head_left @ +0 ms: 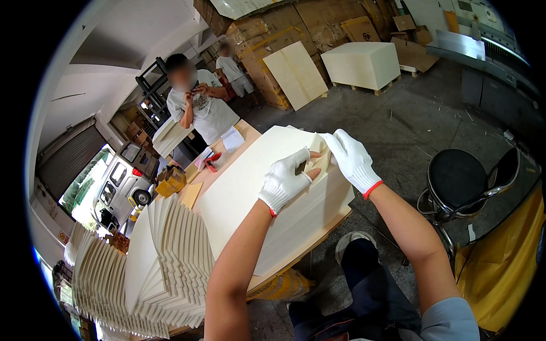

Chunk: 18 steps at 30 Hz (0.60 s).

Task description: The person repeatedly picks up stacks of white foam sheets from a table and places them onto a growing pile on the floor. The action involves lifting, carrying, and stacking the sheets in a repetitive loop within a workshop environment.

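A tall stack of cream-white card sheets (242,184) lies on the wooden table in front of me. My left hand (284,181), in a white knitted glove with bare thumb and fingertip, pinches the upper sheets near the stack's right end. There the sheet corners (323,163) are lifted and curled. My right hand (351,161), also gloved with a red cuff edge, holds those corners from the right side, its fingers close together. Its fingertips are partly hidden behind the sheets.
Fanned piles of sheets (176,250) stand at the left. A red tape dispenser (212,161) and papers (232,139) lie farther along the table (250,132). Across it stands a person (210,116). A black stool (458,182) is at right; a wrapped pallet stack (364,65) stands behind.
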Available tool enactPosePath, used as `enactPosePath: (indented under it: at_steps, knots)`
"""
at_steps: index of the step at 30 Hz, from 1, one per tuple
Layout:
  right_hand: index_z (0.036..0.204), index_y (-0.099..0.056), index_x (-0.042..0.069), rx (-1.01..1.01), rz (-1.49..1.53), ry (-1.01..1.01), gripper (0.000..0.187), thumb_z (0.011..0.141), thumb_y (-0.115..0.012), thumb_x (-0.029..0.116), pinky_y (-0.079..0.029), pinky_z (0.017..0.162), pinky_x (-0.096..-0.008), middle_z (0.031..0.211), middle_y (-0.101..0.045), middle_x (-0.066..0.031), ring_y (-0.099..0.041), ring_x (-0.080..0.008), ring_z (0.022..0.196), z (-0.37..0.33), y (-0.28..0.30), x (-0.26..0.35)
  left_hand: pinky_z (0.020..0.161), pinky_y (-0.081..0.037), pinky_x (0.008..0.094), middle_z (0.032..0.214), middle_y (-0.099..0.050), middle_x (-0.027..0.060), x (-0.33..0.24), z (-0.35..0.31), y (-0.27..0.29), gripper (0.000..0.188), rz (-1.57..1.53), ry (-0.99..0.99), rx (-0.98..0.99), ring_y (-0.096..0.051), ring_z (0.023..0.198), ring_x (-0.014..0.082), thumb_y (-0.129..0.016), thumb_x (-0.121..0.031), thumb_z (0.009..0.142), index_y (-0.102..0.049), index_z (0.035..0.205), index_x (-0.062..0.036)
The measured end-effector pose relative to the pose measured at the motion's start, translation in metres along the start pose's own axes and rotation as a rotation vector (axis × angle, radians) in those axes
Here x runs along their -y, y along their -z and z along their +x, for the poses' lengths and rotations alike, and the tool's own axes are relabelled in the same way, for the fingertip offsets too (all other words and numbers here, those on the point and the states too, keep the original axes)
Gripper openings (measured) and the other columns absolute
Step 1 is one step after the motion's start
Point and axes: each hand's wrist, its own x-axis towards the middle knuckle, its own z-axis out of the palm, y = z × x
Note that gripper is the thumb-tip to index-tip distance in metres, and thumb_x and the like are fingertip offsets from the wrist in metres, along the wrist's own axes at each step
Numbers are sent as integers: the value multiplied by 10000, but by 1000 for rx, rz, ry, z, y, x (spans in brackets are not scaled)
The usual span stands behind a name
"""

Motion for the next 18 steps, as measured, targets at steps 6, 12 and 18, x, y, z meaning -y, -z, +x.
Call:
enactPosePath:
  at_steps: [6, 12, 18]
  knots:
    - [990, -607, 87, 43, 29, -46, 564, 1073, -406, 608, -486, 739, -486, 803, -677, -173, -673, -407, 822, -4, 7, 13, 835, -542, 352, 954, -719, 102, -6, -5, 4, 294, 40, -50, -39, -688, 874, 211, -602, -159, 1019, -707, 1292, -130]
    - [1009, -609, 90, -4, 30, -15, 539, 1074, -420, 591, -490, 742, -485, 824, -682, -175, -676, -408, 831, -4, 3, 6, 806, -542, 369, 938, -717, 152, -5, -4, 5, 323, 87, -52, 11, -691, 827, 249, -656, -231, 999, -697, 1313, -171]
    - [1022, -597, 87, 6, -2, -31, 524, 1083, -408, 572, -491, 746, -504, 857, -683, -191, -675, -424, 853, -2, 0, 2, 806, -544, 352, 957, -730, 79, -17, -4, 8, 390, 44, 58, 61, -704, 881, 200, -759, -239, 931, -698, 1309, -160]
